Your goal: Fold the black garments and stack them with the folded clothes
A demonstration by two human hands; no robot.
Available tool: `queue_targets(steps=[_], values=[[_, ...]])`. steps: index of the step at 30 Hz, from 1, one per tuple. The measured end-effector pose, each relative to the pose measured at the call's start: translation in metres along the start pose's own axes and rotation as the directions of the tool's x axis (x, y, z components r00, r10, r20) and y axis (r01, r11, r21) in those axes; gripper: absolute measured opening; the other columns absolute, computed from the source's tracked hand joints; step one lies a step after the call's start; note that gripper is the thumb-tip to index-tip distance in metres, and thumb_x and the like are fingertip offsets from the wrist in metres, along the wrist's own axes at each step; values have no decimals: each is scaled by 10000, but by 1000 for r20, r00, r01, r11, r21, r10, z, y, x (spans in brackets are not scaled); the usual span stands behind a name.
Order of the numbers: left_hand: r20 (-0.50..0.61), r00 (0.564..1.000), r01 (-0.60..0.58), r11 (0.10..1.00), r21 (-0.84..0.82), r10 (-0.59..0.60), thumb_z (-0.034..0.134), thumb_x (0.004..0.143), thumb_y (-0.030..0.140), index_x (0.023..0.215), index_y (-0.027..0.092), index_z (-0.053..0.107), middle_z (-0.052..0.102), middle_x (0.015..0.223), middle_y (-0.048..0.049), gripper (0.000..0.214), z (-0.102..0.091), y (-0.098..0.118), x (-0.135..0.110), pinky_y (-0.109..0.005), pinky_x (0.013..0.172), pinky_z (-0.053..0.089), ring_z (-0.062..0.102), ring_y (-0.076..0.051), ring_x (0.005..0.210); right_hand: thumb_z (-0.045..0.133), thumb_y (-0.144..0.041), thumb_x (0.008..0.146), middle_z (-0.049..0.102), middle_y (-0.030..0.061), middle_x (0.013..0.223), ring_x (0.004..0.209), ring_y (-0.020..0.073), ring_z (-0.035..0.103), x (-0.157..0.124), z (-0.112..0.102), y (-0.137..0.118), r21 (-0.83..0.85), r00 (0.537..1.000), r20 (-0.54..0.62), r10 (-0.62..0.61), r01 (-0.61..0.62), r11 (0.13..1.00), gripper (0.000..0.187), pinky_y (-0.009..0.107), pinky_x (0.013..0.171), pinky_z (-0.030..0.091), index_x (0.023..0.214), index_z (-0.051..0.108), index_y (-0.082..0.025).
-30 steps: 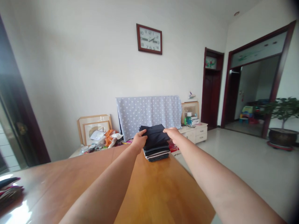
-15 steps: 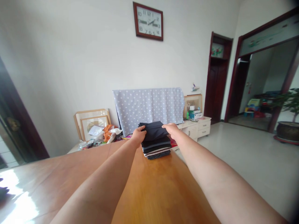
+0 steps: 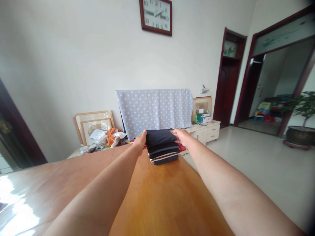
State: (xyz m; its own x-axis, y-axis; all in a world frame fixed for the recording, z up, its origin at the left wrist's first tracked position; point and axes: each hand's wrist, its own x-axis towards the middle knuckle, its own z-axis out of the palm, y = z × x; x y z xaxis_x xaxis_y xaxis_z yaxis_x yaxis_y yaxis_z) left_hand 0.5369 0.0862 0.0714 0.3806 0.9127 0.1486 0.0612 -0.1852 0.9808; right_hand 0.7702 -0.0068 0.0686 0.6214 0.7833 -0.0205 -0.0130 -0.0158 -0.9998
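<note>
A stack of folded dark clothes (image 3: 163,153) sits at the far end of the wooden table (image 3: 157,196). The top piece is a folded dark garment (image 3: 158,137) lying flat on the stack. My left hand (image 3: 140,142) is at its left edge, thumb on top and fingers tucked against the side. My right hand (image 3: 180,137) grips its right edge in the same way. Both arms are stretched out far over the table.
Beyond the table stands something draped in a dotted grey cloth (image 3: 155,109), with framed pictures (image 3: 94,126) and clutter to its left and a white low cabinet (image 3: 206,131) to its right. A potted plant (image 3: 301,131) stands on the tiled floor at the right.
The top dark garment, held raised and tilted before, has come down flat onto the stack. Both hands have shifted to its sides. The view has tilted down slightly.
</note>
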Motion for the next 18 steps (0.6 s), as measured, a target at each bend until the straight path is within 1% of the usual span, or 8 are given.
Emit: queue_targets(steps=[2,4,6,9,13,16,18], values=[[13,1000,19,1000,19,-19,666,783,603,1170,160,649,681,819,-59,588,0,-1,0,-266,589,466,608,-158,647,655,-190,692,643,15,680,645,148,608,0,-2,0,2,1000,19,-16,16,1000,122,233,573,500,811,633,-179],[-8,1000,25,998,50,-25,800,688,475,1234,173,616,684,835,-49,651,1,-2,1,-270,629,464,615,-161,684,683,-153,661,636,6,664,639,148,605,0,-2,2,1,999,24,-38,38,999,154,234,580,497,806,637,-180],[-53,998,24,996,83,-20,838,652,393,1260,168,598,682,830,-47,692,3,-4,1,-282,667,463,618,-171,718,696,-167,673,637,5,667,632,147,603,1,0,4,-3,998,13,-58,58,998,150,236,580,490,809,636,-182],[-98,995,0,992,122,12,808,689,389,1183,161,641,685,810,-50,569,5,-5,0,-293,703,465,628,-190,764,709,-220,703,645,10,685,634,144,600,0,1,9,-15,996,-20,-86,85,996,142,230,571,474,812,628,-183],[-114,988,-82,977,196,106,702,785,406,1036,172,698,695,799,-55,343,-1,-2,-4,-297,728,472,636,-213,803,677,-271,734,653,12,690,642,147,594,-3,-4,13,-32,991,-49,-125,123,992,131,231,575,464,824,631,-189],[-125,972,-158,946,284,200,596,853,389,1027,187,707,707,898,-80,289,-10,2,-8,-336,804,476,636,-251,902,652,-282,728,666,10,708,655,150,591,-6,-9,14,-51,985,-62,-163,160,986,144,230,577,452,840,643,-193],[-104,956,-225,912,343,275,552,874,355,1042,211,709,703,1002,-86,271,-16,4,-13,-363,913,451,612,-270,1019,634,-280,715,686,12,756,691,152,601,-8,-12,14,-64,979,-59,-196,192,979,166,223,586,447,851,660,-190]])
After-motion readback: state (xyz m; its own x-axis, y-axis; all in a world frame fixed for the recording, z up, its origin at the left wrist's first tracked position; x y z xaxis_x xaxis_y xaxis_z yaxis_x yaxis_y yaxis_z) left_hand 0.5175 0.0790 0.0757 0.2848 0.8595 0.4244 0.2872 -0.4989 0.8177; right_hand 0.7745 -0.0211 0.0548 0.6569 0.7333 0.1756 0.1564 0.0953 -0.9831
